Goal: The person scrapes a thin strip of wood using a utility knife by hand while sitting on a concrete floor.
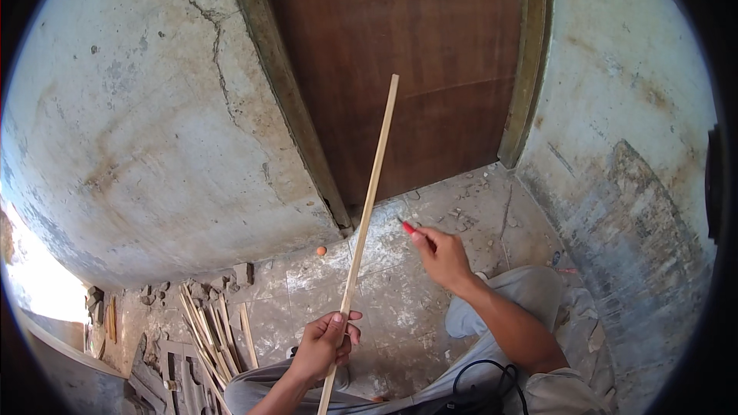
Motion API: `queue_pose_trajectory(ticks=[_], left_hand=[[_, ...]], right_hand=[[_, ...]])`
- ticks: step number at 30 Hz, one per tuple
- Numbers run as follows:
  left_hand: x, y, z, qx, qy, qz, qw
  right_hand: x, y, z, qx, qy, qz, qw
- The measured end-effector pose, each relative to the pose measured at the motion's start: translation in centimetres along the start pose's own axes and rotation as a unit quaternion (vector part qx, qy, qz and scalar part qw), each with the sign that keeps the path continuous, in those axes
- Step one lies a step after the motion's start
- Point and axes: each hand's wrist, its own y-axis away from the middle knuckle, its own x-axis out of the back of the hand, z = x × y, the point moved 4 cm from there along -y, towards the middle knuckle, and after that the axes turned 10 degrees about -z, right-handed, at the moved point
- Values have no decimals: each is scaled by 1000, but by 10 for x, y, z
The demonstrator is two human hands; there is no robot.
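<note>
Left hand: The left hand (324, 344) grips a long wooden strip (374, 173) near its lower end, thumb on top, fingers curled around it.
Wooden strip: Held at a slant above the floor, upper end leaning slightly right and overlapping the door in view; lower end runs out of the picture at the lower edge.
Right hand: The right hand (447, 260) is closed around a small red object (409, 227), thumb and forefinger pinching it; a thin dark tip projects toward the strip, apart from it.
Stock: Several loose pale strips (206, 330) lie bunched at lower left, beside the person's leg.
Floor: Dusty tiled floor (400, 300) with scattered rubble; a small orange round object (321, 250) sits near the left wall (154, 123).
Background: A brown door (400, 46) stands shut within a worn door frame (296, 92); the left wall is cracked.
</note>
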Motion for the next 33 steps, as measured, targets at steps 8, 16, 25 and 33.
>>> queue_pose_trajectory(ticks=[8,16,25,33], left_hand=[[14,-11,-25,16,35,10,999],[11,3,-37,4,31,24,999],[7,7,-37,4,17,9,1000],[6,5,-42,-12,-16,15,1000]], right_hand=[[-41,29,-16,189,44,-67,979],[-26,17,-15,166,83,-34,982],[-34,22,-23,204,78,-51,975],[-35,22,-27,214,96,-58,970]])
